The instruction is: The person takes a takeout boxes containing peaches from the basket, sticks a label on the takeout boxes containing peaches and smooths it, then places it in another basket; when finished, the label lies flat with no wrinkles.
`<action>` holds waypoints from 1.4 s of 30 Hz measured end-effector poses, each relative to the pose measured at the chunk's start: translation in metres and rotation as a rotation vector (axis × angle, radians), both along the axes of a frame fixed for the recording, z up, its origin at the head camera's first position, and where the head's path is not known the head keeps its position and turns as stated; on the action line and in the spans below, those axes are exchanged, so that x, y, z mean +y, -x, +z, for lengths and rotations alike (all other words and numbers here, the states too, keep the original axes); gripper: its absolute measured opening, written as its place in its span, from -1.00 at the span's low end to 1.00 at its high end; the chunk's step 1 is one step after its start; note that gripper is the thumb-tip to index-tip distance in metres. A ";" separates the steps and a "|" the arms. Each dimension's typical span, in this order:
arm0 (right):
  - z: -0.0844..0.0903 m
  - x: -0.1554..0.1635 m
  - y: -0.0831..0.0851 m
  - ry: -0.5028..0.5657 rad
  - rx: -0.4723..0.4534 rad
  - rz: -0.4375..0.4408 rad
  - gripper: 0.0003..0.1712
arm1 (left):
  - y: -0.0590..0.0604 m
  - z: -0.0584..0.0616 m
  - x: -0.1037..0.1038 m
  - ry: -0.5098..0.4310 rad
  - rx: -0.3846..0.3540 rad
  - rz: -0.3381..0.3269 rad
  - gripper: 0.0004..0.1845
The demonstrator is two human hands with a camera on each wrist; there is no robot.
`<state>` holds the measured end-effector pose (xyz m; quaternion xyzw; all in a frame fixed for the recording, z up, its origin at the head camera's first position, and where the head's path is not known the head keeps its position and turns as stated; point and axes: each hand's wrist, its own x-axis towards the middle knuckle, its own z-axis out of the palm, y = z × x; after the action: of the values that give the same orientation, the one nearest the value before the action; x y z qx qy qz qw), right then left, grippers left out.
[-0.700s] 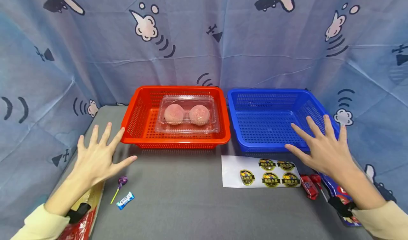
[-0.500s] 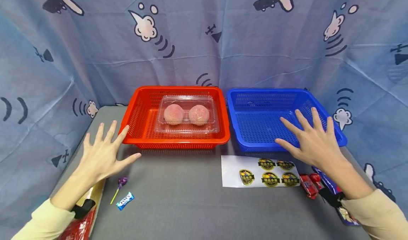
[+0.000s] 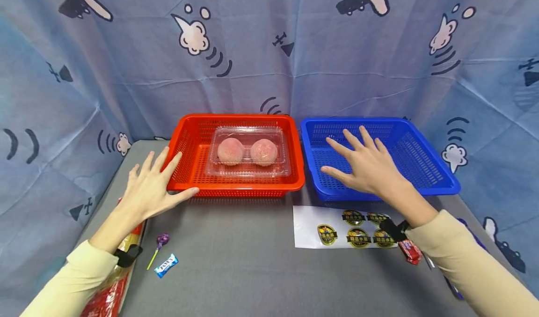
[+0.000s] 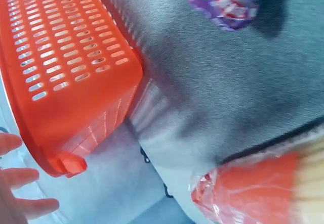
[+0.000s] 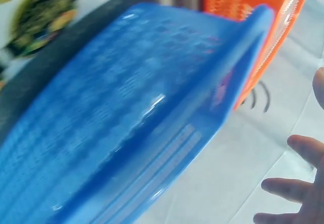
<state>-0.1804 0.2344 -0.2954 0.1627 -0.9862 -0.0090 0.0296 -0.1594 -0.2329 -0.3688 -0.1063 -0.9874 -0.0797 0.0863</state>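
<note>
My left hand (image 3: 149, 188), fingers spread and holding nothing, hovers at the left front corner of the red basket (image 3: 236, 186). Inside that basket lies a clear plastic clamshell box (image 3: 247, 169) with two round pinkish peaches (image 3: 230, 151) in it. Over the front of the blue basket (image 3: 438, 186) is my right hand (image 3: 368, 165), also spread and holding nothing. The left wrist view shows the end wall of the red basket (image 4: 76, 113) beside my fingertips. In the right wrist view the blue basket (image 5: 152, 107) is blurred, with my fingers at the right edge.
A white sheet of round fruit stickers (image 3: 307, 228) lies before the blue basket. At left are a purple lollipop (image 3: 162, 239), a small blue-and-white wrapped candy (image 3: 166, 265) and a red-and-yellow packet (image 3: 107, 298). A red wrapped candy (image 3: 410, 251) lies by my right sleeve.
My right hand has moved left and forward, from the blue basket's right front to over its front left. My left hand has shifted right and slightly forward, toward the red basket.
</note>
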 end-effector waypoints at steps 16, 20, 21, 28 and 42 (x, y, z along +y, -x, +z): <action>0.023 -0.082 0.068 0.215 -0.311 0.086 0.00 | 0.035 -0.006 -0.001 -0.167 -0.286 0.023 0.30; 0.024 -0.096 0.084 0.270 -0.384 0.095 0.01 | 0.039 -0.010 -0.003 -0.224 -0.296 0.020 0.37; 0.023 -0.098 0.088 0.278 -0.398 0.096 0.01 | 0.040 -0.011 -0.004 -0.235 -0.294 0.017 0.38; 0.017 -0.109 0.106 0.374 -0.562 -0.029 0.01 | 0.039 -0.014 -0.005 -0.289 -0.310 0.015 0.43; 0.003 -0.133 0.120 0.293 -0.722 -0.043 0.01 | 0.039 -0.012 -0.006 -0.277 -0.348 0.035 0.41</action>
<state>-0.3003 0.1014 -0.2922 0.1286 -0.9272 0.1889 -0.2968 -0.1988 -0.2389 -0.3813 -0.0607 -0.9687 -0.2303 -0.0702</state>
